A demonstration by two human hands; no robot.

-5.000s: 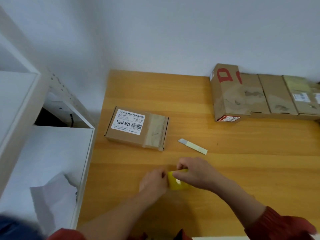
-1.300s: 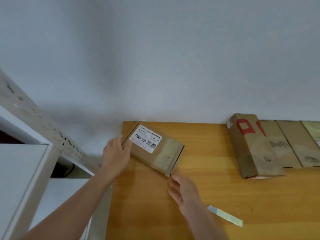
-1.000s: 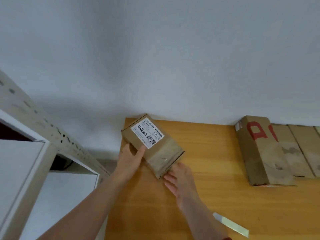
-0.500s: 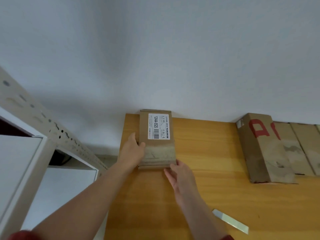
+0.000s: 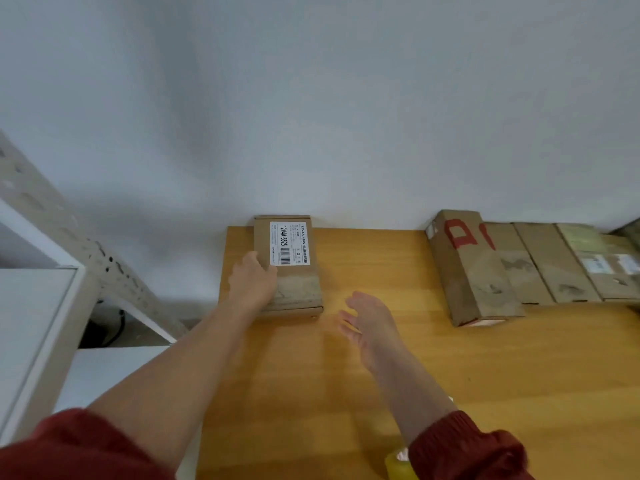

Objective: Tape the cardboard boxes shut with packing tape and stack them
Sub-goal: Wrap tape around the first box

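A small brown cardboard box [image 5: 294, 289] with a white barcode label lies flat at the far left corner of the wooden table [image 5: 381, 375], its far end against the wall. A band of clear tape crosses its near end. My left hand [image 5: 254, 282] rests against the box's left side, fingers on its top edge. My right hand [image 5: 367, 320] hovers open just right of the box, not touching it. A yellow roll of packing tape [image 5: 398, 465] peeks out at the bottom edge, partly hidden by my right sleeve.
A row of several taped brown boxes [image 5: 519, 268] lies against the wall at the far right; the leftmost bears red marks. A white metal shelf unit [image 5: 45, 289] stands left of the table.
The box was turned from a slant to lie square and pushed back against the wall. My right hand has come off its near end. The white strip is now out of view.
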